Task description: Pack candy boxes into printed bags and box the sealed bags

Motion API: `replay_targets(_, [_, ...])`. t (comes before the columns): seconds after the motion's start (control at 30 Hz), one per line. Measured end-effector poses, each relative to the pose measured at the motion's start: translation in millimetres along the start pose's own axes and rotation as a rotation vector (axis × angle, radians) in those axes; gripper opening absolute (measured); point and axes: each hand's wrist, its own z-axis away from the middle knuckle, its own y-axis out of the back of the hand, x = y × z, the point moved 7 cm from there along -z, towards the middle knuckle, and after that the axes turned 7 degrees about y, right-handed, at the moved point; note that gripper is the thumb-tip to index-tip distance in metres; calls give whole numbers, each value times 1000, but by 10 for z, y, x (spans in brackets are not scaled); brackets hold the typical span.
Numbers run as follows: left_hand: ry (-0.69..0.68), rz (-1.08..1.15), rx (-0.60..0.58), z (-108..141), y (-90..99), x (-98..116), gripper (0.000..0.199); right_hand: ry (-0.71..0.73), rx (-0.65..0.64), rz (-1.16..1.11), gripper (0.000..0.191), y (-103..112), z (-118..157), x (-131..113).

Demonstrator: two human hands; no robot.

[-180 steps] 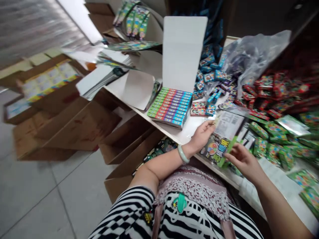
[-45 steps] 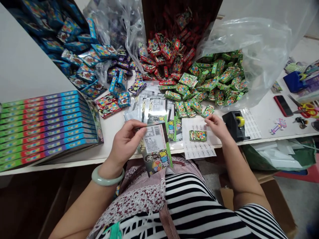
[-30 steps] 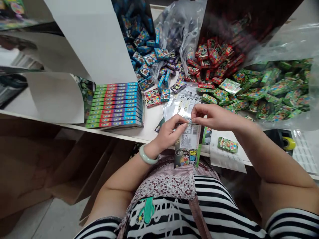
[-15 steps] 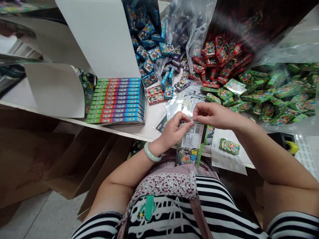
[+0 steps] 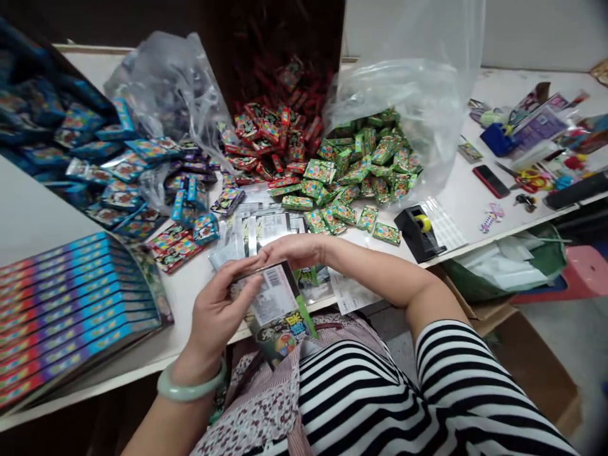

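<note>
One flat black-and-green printed packet [image 5: 273,307], left of the black tape dispenser [image 5: 418,237]; left hand [image 5: 216,307] pinches it between fingers, probably for steadiness; right hand [image 5: 297,249] at its top, can't tell if gripping.

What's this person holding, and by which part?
The left hand holds a printed packet by its upper-left part. The right hand is at its top edge; whether it grips is hidden.
</note>
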Motion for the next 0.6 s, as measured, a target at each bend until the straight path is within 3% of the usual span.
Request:
replay_targets(0.1, [199, 42, 115, -23, 243, -190, 22, -4, 64, 48, 25, 205, 59, 215])
replay_targets(0.2, [387, 247, 486, -3, 685, -557, 21, -25, 109, 105, 25, 612, 268, 532])
replay_targets(0.27, [421, 355, 622, -10, 832, -787, 21, -66, 160, 235, 25, 998, 499, 773])
replay_targets(0.33, [466, 385, 580, -59, 803, -964, 26, -190, 235, 487, 28, 1402, 739, 1016])
replay_targets(0.4, [539, 391, 491, -75, 693, -1070, 32, -304, 230, 687, 31, 1653, 871, 1200])
replay_targets(0.53, [708, 361, 444, 53, 578, -1120, 33, -344, 118, 785, 32, 1687, 721, 1340])
replay_targets(0.6, [695, 203, 369, 94, 586, -1069, 29, -368, 62, 806, 38, 1631, 583, 1362])
